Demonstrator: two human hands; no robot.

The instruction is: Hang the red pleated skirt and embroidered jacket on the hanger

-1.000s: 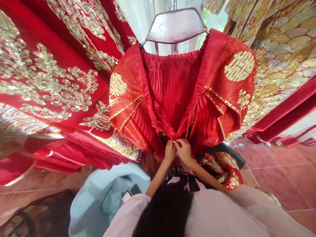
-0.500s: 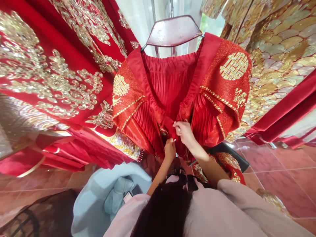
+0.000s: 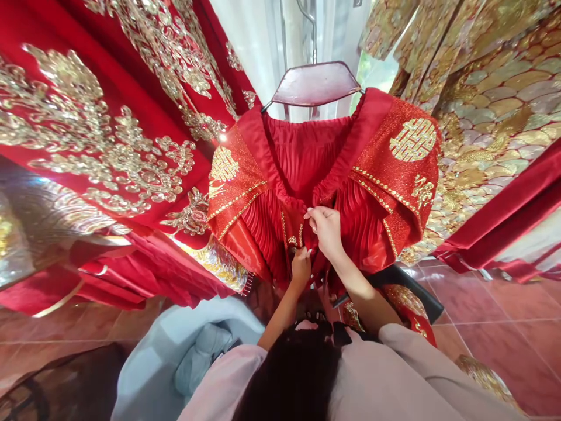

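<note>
A red embroidered garment (image 3: pixel 298 155) with pleats, gathered edging and gold trim hangs by clips from a dark-framed hanger (image 3: pixel 316 85). Its two front edges meet in a narrow V. At the foot of that V, my right hand (image 3: pixel 325 229) pinches the red edge between thumb and fingers. Just below and to the left, my left hand (image 3: pixel 301 266) is closed on the lower front edge, beside a strip of gold beading. The fingers hide whatever fastening may lie between them.
More red gowns with gold sequins (image 3: pixel 144 164) hang on the left, and a gold scale-patterned garment (image 3: pixel 477 111) on the right. A pale blue chair (image 3: pixel 144 362) stands at lower left with cloth on it. Red tiles (image 3: pixel 495 339) cover the floor.
My right hand has shifted slightly up against the front edge. The upper garment and hanger sit lower in view, and a gold-beaded strip now shows between the hands. Both hands keep hold.
</note>
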